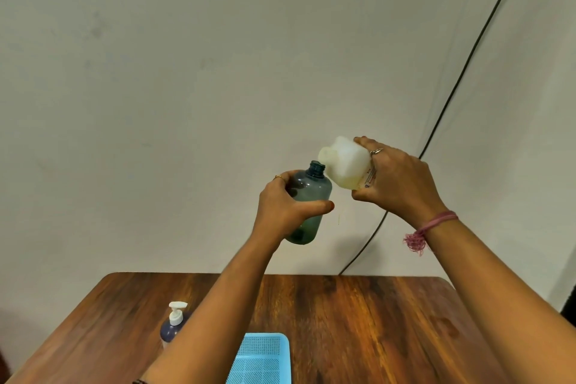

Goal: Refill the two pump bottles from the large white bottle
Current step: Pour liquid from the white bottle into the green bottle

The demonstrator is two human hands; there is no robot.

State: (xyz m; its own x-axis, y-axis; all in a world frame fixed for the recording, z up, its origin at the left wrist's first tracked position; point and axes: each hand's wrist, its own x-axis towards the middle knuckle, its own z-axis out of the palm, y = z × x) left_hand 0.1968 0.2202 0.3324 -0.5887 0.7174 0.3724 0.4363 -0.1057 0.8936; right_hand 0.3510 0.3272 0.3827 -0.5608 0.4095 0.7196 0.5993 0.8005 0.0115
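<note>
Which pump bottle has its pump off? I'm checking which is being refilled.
The teal bottle gripped by the left hand has a bare neck; the purple bottle on the table keeps its white pump.

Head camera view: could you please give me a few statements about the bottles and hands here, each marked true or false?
1. The left hand holds a tinted bottle whose pump is off. True.
2. The large white bottle stands upright on the table. False: the right hand holds it tilted in the air, its mouth beside the tinted bottle's neck.
3. A second pump bottle stands on the table with its pump on. True.
4. The blue tray holds both bottles. False: no bottle is seen in it.
5. Both held bottles are above the table. True.
</note>
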